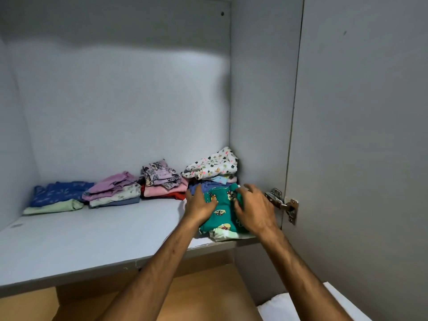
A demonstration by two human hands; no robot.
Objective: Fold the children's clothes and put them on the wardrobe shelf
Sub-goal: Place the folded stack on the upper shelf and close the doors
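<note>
A folded green garment with cartoon prints [222, 210] lies at the front right of the grey wardrobe shelf [92, 237], on top of a pale folded piece [223, 234]. My left hand [199, 203] presses on its left side, fingers spread. My right hand [253, 205] rests on its right side, fingers curled into the fabric. Behind it stands a pile topped by a white patterned garment [212, 164]. Further left along the back are a lilac and pink pile [162, 179], a pink and white pile [113, 189] and a blue and green pile [58, 195].
The wardrobe's right wall [257, 112] stands close to my right hand, with a metal hinge [283, 203] and the open door [359, 135] beyond it. A white cloth [298, 306] shows at the bottom right, below the shelf.
</note>
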